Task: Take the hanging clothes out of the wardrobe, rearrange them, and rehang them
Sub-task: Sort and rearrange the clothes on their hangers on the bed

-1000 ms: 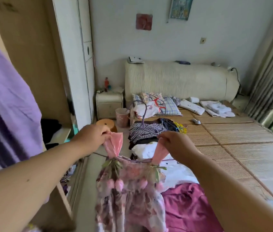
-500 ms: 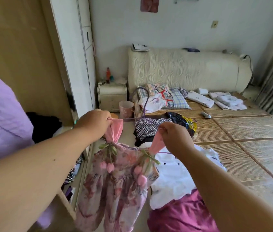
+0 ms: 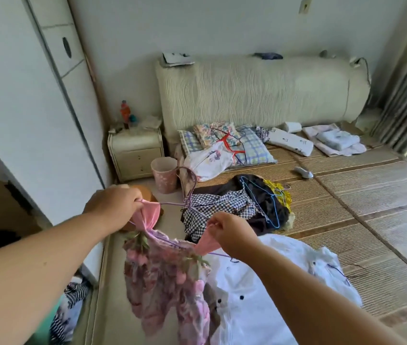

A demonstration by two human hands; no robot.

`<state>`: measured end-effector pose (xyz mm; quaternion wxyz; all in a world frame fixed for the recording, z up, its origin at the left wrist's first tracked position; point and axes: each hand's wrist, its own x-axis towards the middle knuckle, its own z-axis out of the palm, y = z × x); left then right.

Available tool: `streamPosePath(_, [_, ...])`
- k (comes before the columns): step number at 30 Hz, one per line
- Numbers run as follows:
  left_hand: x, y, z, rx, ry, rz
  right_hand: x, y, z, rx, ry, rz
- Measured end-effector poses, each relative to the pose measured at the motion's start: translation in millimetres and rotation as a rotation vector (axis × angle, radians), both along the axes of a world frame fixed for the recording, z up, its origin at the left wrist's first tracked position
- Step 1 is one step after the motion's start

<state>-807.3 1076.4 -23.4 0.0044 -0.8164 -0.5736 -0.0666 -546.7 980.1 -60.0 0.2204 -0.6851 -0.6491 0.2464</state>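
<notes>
While the soft pink floral strappy dress dangles at 6 o'clock, left hand & right hand each pinch a strap (thin purple wire hanger threaded through). Light, limp, prob. slippery; hold by the straps.

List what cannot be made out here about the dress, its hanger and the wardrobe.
Head view:
1. Floral dress hem: cut off by the bottom edge.
2. Purple hanger shoulders: hidden under the pink straps, left hand and right hand.
3. Wardrobe inside: cut by the left edge, blocked by the left forearm; rail unseen.
</notes>
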Motion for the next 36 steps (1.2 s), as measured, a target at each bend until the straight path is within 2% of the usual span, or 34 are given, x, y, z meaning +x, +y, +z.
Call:
streamPosePath(9, [76.7,164.8,15.8,-0.015,0.106,-0.219,41.0,115.1,-21.6,-0.071,0.045,-0.134])
streamPosePath(14, [118.8,275.4,-18.0,0.028,0.256,-0.392,49.5,181.8,-53.8,-0.130,0.006,-0.297])
streamPosePath(20, [166.9,379.7,-68.5,-0.104,0.312,-0.609,51.3,240.8,-82.2,-0.227,0.016,-0.529])
streamPosePath(27, [261.9,427.1,-100.8,-0.305,0.255,-0.824,88.8,260.6,-101.8,-0.258,0.066,-0.793])
streamPosePath(30, [310.7,436.6,-113.9,-0.305,0.238,-0.890,123.8,266.4,-115.8,-0.273,0.059,-0.922])
streamPosePath(36, [403.8,470.0,-114.4,-0.289,0.242,-0.971,198.4,300.6,-126.3,-0.242,0.041,-1.050])
